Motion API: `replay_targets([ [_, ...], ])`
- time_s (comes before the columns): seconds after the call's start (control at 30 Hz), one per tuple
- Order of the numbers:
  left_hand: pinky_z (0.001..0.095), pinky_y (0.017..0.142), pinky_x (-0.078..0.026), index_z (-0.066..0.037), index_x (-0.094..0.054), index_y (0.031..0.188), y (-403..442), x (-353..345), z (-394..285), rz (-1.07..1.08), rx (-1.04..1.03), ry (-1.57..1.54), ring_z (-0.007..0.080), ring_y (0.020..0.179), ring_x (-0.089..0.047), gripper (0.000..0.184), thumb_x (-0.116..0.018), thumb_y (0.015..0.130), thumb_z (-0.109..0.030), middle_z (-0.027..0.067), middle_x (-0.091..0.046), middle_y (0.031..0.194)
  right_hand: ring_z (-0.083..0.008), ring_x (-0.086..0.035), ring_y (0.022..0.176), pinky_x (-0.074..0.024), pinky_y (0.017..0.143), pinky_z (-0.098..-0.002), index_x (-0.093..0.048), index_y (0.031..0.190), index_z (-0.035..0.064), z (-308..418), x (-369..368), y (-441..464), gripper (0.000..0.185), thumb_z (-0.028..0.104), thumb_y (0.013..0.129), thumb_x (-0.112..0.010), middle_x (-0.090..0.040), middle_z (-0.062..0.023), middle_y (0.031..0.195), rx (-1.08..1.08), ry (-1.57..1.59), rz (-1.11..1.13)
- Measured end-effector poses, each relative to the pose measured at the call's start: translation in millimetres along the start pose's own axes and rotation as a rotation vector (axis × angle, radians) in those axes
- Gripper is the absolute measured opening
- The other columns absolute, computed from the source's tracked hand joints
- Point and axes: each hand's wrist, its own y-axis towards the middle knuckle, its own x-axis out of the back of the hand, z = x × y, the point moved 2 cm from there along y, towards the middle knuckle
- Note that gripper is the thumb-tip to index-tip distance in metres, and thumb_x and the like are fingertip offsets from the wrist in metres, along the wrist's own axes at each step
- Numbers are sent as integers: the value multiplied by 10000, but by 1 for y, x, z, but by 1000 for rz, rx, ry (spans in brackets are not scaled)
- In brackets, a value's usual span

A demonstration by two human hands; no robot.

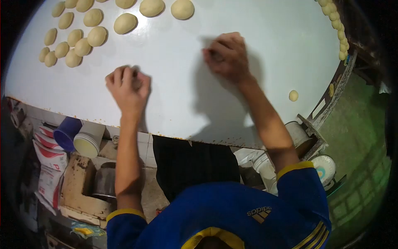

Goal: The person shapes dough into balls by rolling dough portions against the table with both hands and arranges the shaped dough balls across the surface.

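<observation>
My left hand (128, 89) is low over the white tabletop, its fingers curled inward and the thumb bent towards them. Whatever it may hold is hidden under the palm. Further right and farther from me, my right hand (229, 59) is also curled, slightly blurred, with a broad shadow beside it on the table. Its fingers hide anything inside. Closest to my left hand is a group of round, pale dough balls, including a dough ball (73, 58) at the near end. Another dough ball (182, 9) lies at the far edge of the view, beyond my right hand.
A small dough ball (293, 95) sits alone on the white table (174, 103) at right. Several more dough balls (333, 16) line the far right rim. Below the near edge are a purple bucket (67, 133), a white bucket (88, 140) and printed sacks (49, 159).
</observation>
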Motion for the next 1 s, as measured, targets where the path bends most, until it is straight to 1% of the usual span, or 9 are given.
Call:
replay_targets([
  [0.13,509,995,-476,-61,-729,1061,-35,-5,-33,15,-17,-98,387,1079,-587,223,-846,889,-143,139,-689,1115,-307,-645,1020,-522,944,-470,-721,888,149,34,-2,-38,207,236,909,-908,-682,-25,980,11,160,106],
  [0.2,498,987,-482,-69,-745,1074,-58,2,-6,34,-68,-70,375,1084,-600,232,-855,879,-132,129,-698,1127,-309,-650,1032,-524,945,-470,-721,894,149,-4,17,-61,206,229,908,-911,-686,-29,988,46,134,140],
  [0.37,509,981,-472,-73,-746,1068,9,4,11,-82,-11,-14,367,1078,-610,218,-826,866,-79,118,-710,1109,-308,-662,1033,-527,954,-469,-721,900,147,-6,9,1,214,204,894,-927,-699,-36,1003,-25,-16,81],
  [0.5,523,973,-473,-78,-732,1078,-27,-2,-12,6,-42,-144,374,1108,-623,257,-843,848,-110,127,-705,1105,-307,-645,997,-523,921,-473,-712,866,146,30,5,-32,224,165,862,-935,-694,-22,973,-8,131,149],
  [0.6,518,954,-482,-92,-741,1087,-53,15,37,51,-63,-80,367,1118,-625,292,-868,825,-123,120,-708,1110,-299,-640,989,-523,915,-467,-719,863,145,-13,30,-36,222,137,842,-940,-691,-21,958,23,92,156],
  [0.77,499,936,-494,-106,-744,1049,33,8,29,-84,1,-50,366,1051,-609,236,-834,830,-108,91,-712,1109,-290,-634,979,-523,902,-459,-740,879,141,-7,7,14,217,99,813,-942,-687,-11,953,-55,-29,81],
  [0.83,499,967,-485,-109,-729,1027,31,4,9,0,31,-119,366,1091,-608,214,-836,844,-140,82,-714,1109,-301,-643,1021,-529,923,-460,-750,889,138,13,-4,7,214,107,807,-946,-697,-11,984,-132,54,71],
  [0.87,501,1002,-483,-117,-747,1085,21,3,5,-10,14,-176,366,1117,-611,257,-843,849,-154,92,-706,1140,-321,-656,1086,-543,978,-459,-781,1004,128,18,-4,-6,262,112,804,-950,-706,-41,1105,-95,21,90],
  [1.0,493,1071,-508,-126,-768,1301,-4,41,5,49,45,-189,372,1208,-618,458,-864,854,-117,142,-672,1279,-342,-665,1144,-553,1037,-468,-794,1187,122,39,43,-6,400,99,815,-940,-689,-66,1230,-157,20,186],
])
